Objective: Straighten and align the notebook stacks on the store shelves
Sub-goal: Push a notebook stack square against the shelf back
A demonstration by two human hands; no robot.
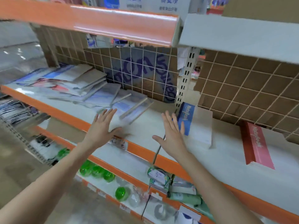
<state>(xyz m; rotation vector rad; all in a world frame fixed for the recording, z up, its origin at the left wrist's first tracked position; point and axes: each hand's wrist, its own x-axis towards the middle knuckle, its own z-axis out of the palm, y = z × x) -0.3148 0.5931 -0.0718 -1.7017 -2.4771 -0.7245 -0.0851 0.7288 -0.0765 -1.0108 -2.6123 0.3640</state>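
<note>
We have both hands out over the middle shelf (155,126), fingers straight and spread, gripping nothing. Our left hand (102,126) hovers at the shelf's front lip, and the slumped notebooks (127,107) lie just beyond its fingertips, up and slightly to the right; they have slid flat and fanned, their long edges running diagonally toward the wire grid back panel (142,70). Further left sits a messier, overlapping pile of notebooks (68,83), well apart from either hand. Our right hand (174,133) is just beside the blue NoteBook stack (194,125), which lies across the shelf upright's line, its long axis pointing front to back; whether the fingers touch its spine we cannot tell. The red NoteBook stack (257,146) lies further right. We judge the left hand nearer the fanned notebooks, the right nearer the blue stack
</note>
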